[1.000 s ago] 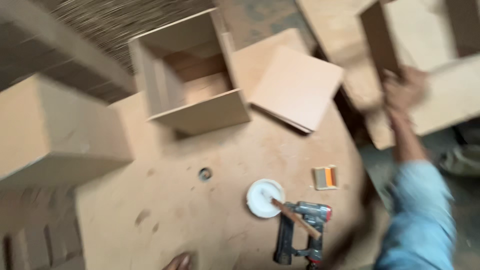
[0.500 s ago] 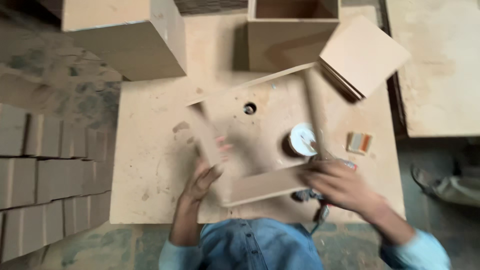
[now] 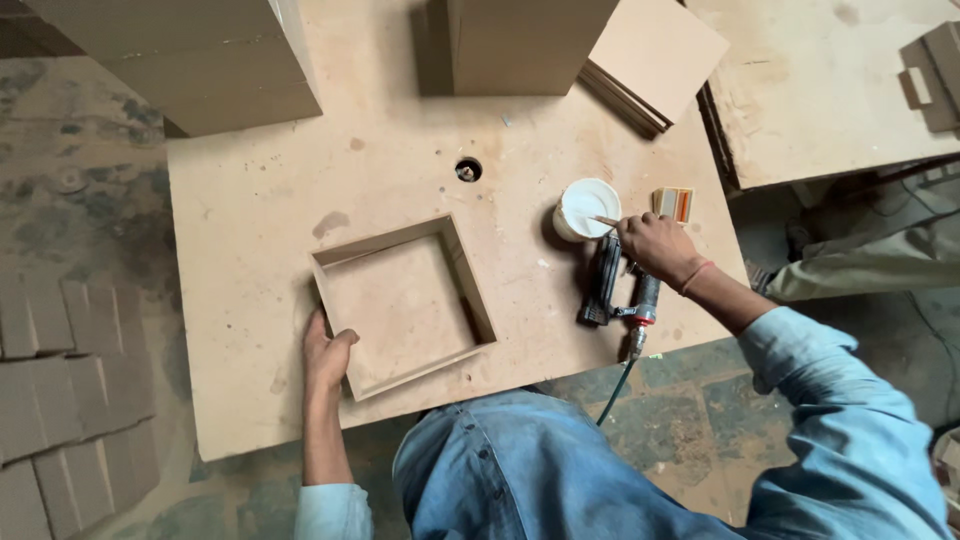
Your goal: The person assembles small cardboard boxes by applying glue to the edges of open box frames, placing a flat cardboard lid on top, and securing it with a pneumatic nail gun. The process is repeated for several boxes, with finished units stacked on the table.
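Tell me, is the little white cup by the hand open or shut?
Open. The white cup has no lid, and white stuff shows inside. The right hand dips a thin stick into it. How full it is, cannot tell.

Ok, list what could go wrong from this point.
1. The right hand dips a stick into the white tub right above the nail gun; drips could foul the tool.
2. The tub is small and open; a nudge from the wrist might tip it.
3. Only the left hand steadies the square frame, at one corner, so it may slide when touched.
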